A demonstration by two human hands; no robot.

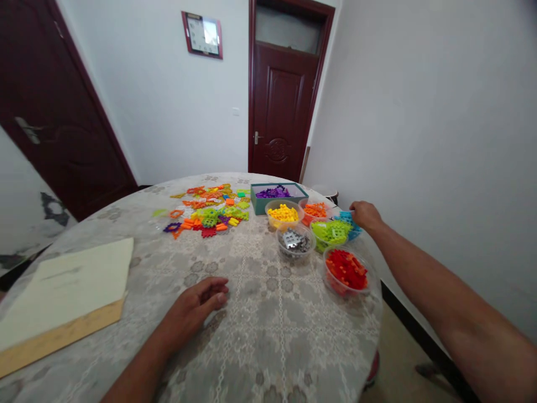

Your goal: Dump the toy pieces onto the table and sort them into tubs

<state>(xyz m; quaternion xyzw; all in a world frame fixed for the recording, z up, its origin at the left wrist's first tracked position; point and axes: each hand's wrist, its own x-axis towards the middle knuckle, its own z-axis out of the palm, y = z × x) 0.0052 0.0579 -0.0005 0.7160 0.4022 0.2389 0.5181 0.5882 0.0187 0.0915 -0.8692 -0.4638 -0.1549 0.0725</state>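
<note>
My left hand [204,305] rests on the patterned tablecloth with its fingers loosely bent and the thumb apart; nothing is in it. At the far right edge of the table, my right hand [366,215] has its fingers closed beside the blue plastic pieces [349,218]. Whether it grips a piece or the rim of their bowl is hidden. Just in front of those lies a clear bowl of lime-green pieces [331,232]. Nearby bowls hold orange pieces [315,210], yellow pieces [283,213], grey pieces [294,240] and red pieces [346,268].
A teal box [259,205] with purple pieces [274,192] stands behind the bowls. Mixed coloured pieces [210,217] lie spread to its left. On the near left are a pale sheet [79,280] and a tan strip [62,337]. A wall borders the right side.
</note>
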